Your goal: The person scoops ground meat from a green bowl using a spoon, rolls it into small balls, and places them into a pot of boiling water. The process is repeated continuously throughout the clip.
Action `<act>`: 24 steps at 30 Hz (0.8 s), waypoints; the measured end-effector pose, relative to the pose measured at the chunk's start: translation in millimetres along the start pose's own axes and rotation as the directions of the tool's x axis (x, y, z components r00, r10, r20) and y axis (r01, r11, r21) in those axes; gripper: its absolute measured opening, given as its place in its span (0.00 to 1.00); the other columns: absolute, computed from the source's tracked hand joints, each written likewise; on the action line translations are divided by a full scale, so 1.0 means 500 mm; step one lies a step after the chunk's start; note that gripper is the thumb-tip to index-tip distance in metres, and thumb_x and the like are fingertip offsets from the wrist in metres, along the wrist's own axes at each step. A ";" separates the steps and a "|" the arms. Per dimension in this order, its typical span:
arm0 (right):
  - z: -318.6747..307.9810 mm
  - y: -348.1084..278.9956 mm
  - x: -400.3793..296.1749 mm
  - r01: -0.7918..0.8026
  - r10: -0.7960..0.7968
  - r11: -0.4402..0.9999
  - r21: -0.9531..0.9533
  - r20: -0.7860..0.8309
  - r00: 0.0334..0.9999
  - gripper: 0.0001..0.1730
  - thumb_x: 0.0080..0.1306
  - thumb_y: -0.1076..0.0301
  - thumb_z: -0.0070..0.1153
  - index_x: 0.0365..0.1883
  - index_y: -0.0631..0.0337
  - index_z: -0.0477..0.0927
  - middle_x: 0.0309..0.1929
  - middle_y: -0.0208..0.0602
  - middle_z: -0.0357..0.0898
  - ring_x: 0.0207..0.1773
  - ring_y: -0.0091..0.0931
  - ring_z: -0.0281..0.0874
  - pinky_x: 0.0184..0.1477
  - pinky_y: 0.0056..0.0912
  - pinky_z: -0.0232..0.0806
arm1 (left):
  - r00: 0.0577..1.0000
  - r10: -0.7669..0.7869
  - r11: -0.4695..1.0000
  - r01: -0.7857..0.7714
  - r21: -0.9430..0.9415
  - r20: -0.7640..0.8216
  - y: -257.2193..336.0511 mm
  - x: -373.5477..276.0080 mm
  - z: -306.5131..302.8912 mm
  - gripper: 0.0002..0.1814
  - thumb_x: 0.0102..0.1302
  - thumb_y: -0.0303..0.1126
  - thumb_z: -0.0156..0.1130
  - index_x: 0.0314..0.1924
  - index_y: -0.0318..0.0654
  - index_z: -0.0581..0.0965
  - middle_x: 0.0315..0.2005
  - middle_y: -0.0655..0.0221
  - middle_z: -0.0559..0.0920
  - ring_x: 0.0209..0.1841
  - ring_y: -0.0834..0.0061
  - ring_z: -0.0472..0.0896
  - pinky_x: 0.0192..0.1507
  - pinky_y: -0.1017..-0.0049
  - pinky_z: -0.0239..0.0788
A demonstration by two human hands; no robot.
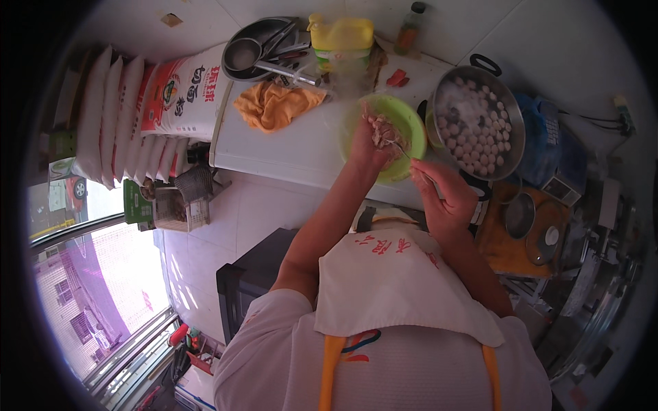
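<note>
A green plastic bowl (415, 120) sits on the white counter before me, with raw minced meat (383, 132) in it. My left hand (366, 144) is down in the bowl, its fingers closed around a clump of the meat. Over the bowl's near right rim, my right hand (444, 192) grips a metal spoon (400, 149), whose tip touches the meat by the left hand. Just right of the bowl stands a wide metal pot (518, 126). Many pale meatballs (470, 154) float in its steaming liquid.
An orange cloth (277, 105) and several pans (241, 54) lie left of the bowl. Behind it stand a yellow jug (342, 36) and a glass bottle (409, 28). Stacked flour sacks (180, 95) rise at the left. A glass lid (545, 239) rests on an orange board (491, 257).
</note>
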State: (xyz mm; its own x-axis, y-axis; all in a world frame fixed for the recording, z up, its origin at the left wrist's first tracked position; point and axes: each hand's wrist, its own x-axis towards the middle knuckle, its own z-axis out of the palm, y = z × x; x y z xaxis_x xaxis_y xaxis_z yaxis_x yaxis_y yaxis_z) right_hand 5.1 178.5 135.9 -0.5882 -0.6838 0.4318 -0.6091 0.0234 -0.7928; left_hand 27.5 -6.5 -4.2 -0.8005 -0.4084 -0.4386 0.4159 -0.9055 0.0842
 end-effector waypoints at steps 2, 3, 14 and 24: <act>-0.019 0.010 -0.004 -0.174 0.179 0.974 0.142 -0.026 0.983 0.12 0.74 0.78 0.64 0.54 0.68 0.86 0.43 0.38 0.89 0.42 0.21 0.86 0.45 0.26 0.78 | 0.999 -0.018 0.999 0.016 0.036 0.050 0.010 -0.008 -0.015 0.24 0.76 0.47 0.65 0.23 0.53 0.67 0.16 0.82 0.66 0.16 0.84 0.61 0.18 0.79 0.51; -0.024 0.014 -0.003 -0.237 0.251 0.949 0.210 -0.045 0.967 0.12 0.74 0.77 0.63 0.55 0.68 0.86 0.43 0.38 0.89 0.42 0.21 0.86 0.45 0.26 0.78 | 0.999 -0.016 0.998 0.017 0.059 -0.032 0.008 -0.012 0.001 0.22 0.76 0.46 0.64 0.24 0.54 0.68 0.16 0.82 0.66 0.14 0.84 0.60 0.17 0.78 0.48; -0.062 0.045 0.012 -0.418 0.519 0.796 0.438 -0.140 0.843 0.13 0.76 0.74 0.62 0.56 0.68 0.86 0.43 0.37 0.89 0.40 0.20 0.85 0.44 0.24 0.77 | 0.980 0.186 0.704 -0.083 0.706 -0.069 -0.005 -0.019 0.015 0.12 0.74 0.42 0.65 0.36 0.46 0.77 0.28 0.74 0.76 0.28 0.79 0.76 0.30 0.77 0.67; -0.068 0.061 0.010 -0.431 0.553 0.734 0.526 -0.093 0.828 0.14 0.77 0.73 0.62 0.57 0.69 0.85 0.43 0.39 0.89 0.41 0.21 0.84 0.44 0.24 0.76 | 0.982 -0.096 0.824 -0.013 0.566 0.162 0.049 -0.023 0.039 0.24 0.82 0.56 0.53 0.41 0.42 0.77 0.30 0.74 0.78 0.29 0.80 0.75 0.30 0.78 0.68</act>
State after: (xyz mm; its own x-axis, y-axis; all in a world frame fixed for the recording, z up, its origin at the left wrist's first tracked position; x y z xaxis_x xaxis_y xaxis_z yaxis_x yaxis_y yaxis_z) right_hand -34.1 200.6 128.5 -0.8731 -0.4859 -0.0405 0.0861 -0.0719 -0.9937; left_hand 38.6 -26.4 20.5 -0.8959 -0.3331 -0.2938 0.1089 -0.8060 0.5818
